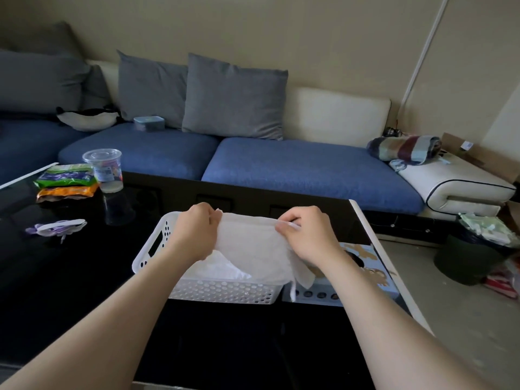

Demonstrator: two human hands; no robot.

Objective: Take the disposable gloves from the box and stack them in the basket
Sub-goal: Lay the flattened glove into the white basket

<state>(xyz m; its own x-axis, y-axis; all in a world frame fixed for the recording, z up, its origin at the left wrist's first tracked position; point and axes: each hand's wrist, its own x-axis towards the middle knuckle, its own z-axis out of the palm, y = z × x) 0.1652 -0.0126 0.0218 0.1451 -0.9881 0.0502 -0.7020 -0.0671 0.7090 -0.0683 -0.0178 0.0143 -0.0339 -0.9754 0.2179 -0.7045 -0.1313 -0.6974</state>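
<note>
A thin translucent disposable glove (253,246) is stretched flat above the white perforated basket (225,291). My left hand (194,232) pinches its far left corner, and my right hand (306,235) pinches its far right corner. Its fingers hang down over the basket's right rim. More white gloves (219,268) lie stacked inside the basket. The glove box (363,271), pale blue with a printed picture, lies right of the basket, partly hidden by my right forearm.
The black glossy table (70,277) carries a clear plastic cup (103,170), snack packets (66,181) and a small purple-white wrapper (56,228) at the left. A blue sofa (281,164) stands behind. A dark waste bin (472,254) stands on the floor at right.
</note>
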